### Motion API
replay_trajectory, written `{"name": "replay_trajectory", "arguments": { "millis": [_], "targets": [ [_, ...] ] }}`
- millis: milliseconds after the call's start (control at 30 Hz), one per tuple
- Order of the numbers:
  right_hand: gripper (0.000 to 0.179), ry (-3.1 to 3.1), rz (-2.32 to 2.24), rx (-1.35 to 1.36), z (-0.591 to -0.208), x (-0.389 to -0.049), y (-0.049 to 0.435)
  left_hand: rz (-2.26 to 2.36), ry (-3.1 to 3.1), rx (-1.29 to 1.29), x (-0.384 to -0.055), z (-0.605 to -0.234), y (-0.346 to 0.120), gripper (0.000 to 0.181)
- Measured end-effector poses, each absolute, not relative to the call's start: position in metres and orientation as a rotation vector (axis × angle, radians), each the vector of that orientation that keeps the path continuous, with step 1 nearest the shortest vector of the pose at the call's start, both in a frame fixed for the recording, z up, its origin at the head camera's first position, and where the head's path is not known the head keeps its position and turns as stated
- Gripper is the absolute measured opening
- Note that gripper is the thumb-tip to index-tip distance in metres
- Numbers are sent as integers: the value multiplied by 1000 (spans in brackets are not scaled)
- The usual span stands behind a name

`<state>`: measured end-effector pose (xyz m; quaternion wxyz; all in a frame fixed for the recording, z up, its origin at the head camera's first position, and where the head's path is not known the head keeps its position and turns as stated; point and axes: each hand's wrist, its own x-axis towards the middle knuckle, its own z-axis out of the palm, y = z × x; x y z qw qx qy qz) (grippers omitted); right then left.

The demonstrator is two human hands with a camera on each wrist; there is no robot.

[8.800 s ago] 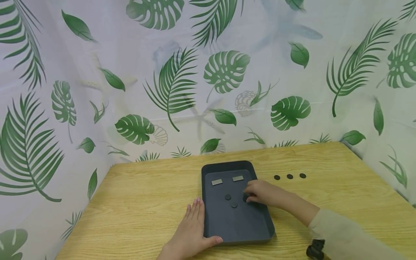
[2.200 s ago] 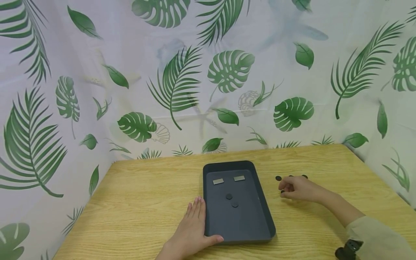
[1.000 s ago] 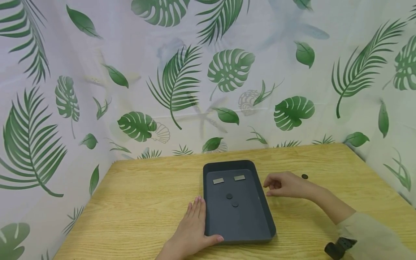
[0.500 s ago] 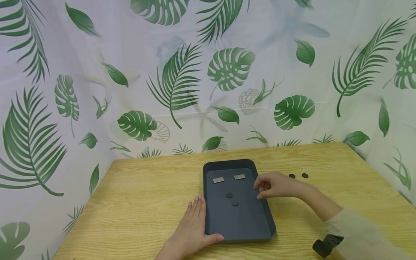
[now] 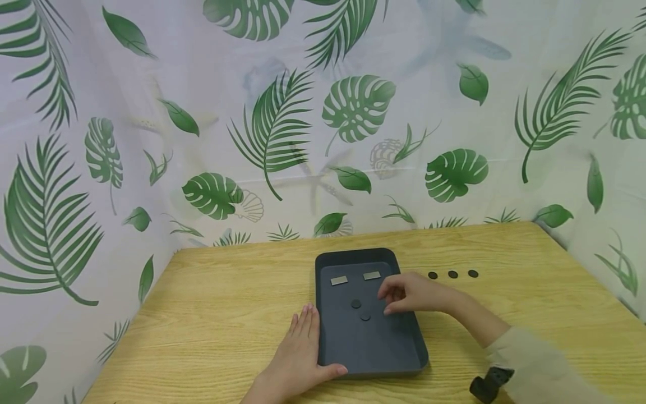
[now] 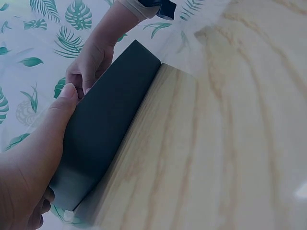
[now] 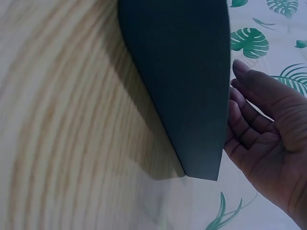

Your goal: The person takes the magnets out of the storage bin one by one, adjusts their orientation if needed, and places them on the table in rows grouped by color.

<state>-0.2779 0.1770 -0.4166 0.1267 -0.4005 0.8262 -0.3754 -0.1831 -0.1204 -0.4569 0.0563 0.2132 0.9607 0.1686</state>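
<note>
Left hand [image 5: 298, 353] laid straight along the tray's [image 5: 375, 353] left edge, thumb at the near-left corner; gripping nothing. Right hand [image 5: 416, 292] above the tray's right half, fingers bent, gap to the thumb; whether something is pinched inside: cannot tell.

Two discs lie mid-tray, far disc [image 5: 355, 303] and near disc [image 5: 365, 316]; beyond them, left strip [image 5: 339, 280] and right strip [image 5: 372, 275].

Technique (judgement): brace the tray with light left pressure; work the right fingertips straight down, clear of discs and right wall.

Views: only head shows the tray floor and the row of three discs [image 5: 452, 274] on the table, right. Right wrist adds the bent fingers from the palm side, tips partly hidden by the wall. Left wrist adds the thumb against the rim.
</note>
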Motion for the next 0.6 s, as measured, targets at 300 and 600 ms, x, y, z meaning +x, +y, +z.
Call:
{"name": "replay_trajectory", "arguments": {
  "millis": [300, 600],
  "targets": [
    [28, 2367, -1098, -1172, -426, -278, 162, 517, 2901, 648, -183, -456, -121, 113],
    [28, 2431, -1069, -1157, -436, -280, 152, 512, 2889, 661, -185, -457, -122, 113]
  ]
}}
